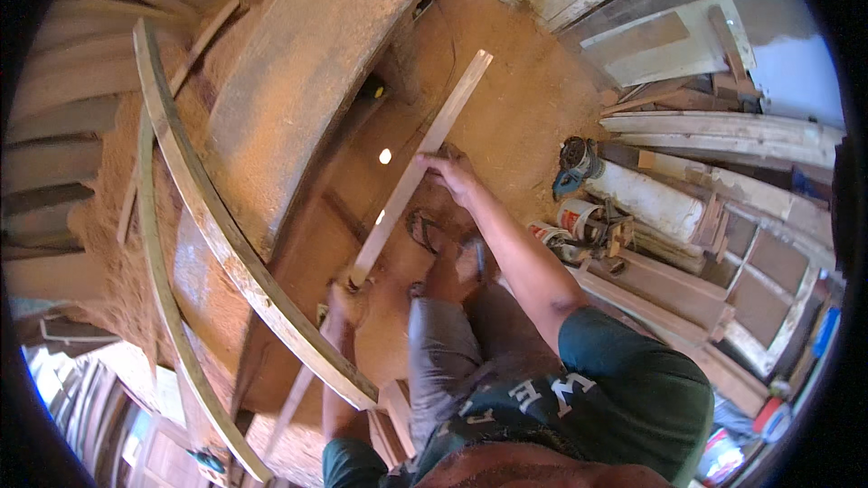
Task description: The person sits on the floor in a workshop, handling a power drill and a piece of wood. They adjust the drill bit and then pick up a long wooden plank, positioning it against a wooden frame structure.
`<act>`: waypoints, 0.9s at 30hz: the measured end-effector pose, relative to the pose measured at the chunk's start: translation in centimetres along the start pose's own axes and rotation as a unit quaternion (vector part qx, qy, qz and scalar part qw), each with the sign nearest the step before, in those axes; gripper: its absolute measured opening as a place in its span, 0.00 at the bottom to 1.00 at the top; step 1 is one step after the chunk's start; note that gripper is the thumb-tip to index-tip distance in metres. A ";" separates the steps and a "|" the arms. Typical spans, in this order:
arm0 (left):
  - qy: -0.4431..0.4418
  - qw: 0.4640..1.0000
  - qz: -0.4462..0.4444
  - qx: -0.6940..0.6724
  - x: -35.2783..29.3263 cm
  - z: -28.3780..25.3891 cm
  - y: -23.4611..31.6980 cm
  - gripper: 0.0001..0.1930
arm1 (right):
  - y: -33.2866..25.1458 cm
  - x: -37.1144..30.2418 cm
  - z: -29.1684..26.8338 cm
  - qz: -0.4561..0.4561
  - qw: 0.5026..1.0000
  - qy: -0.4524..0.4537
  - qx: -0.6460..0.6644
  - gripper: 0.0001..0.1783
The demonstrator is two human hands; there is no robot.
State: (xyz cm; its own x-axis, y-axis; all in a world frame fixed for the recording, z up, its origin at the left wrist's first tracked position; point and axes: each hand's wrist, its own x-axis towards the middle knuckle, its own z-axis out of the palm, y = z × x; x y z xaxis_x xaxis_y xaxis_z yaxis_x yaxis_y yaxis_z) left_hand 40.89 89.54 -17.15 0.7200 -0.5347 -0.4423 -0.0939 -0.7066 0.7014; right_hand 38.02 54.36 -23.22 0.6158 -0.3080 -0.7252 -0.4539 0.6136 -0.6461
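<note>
A long, straight, pale wooden strip [459,101] slants over the sawdust-covered floor in front of me. My right hand [448,173] grips it near the middle, with the thumb and fingers closed round it. Lower down, my left hand [345,300] is closed round the same strip. A pale length of wood shows in line beyond that hand, and I cannot tell whether it is the same piece. Left of my hands, a thick curved wooden beam [221,230] lies across the sawdust-covered worktable [307,45], its near end crossing above my left forearm. A thinner curved piece [164,285] lies beside it.
Sawdust is heaped [113,235] at the table's left. On my right stand white buckets [579,217] with tools, a large white cylinder [646,194] and stacked boards [723,131]. A framed panel [768,294] leans there. My sandalled foot [422,230] is below the strip.
</note>
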 end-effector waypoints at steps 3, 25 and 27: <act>0.075 0.981 0.115 0.140 -1.3 -2.6 1.8 0.32 | -0.7 1.7 -1.2 0.024 0.999 0.035 -0.006 0.32; 0.159 0.957 -0.221 -0.102 1.2 9.8 19.4 0.17 | -1.8 13.0 3.9 0.098 0.992 -0.005 -0.082 0.22; 0.150 0.955 -0.250 -0.062 5.2 9.2 22.7 0.17 | -2.1 12.3 3.6 0.098 0.989 -0.059 -0.090 0.20</act>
State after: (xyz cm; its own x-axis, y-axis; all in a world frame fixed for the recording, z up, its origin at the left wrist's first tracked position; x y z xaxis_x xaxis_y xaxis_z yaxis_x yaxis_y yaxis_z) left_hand 36.18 66.39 -8.66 0.8198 0.0246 -0.5721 0.3820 -0.7679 0.5142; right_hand 48.87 51.89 -29.86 0.5712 -0.1017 -0.8145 -0.6731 0.5099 -0.5357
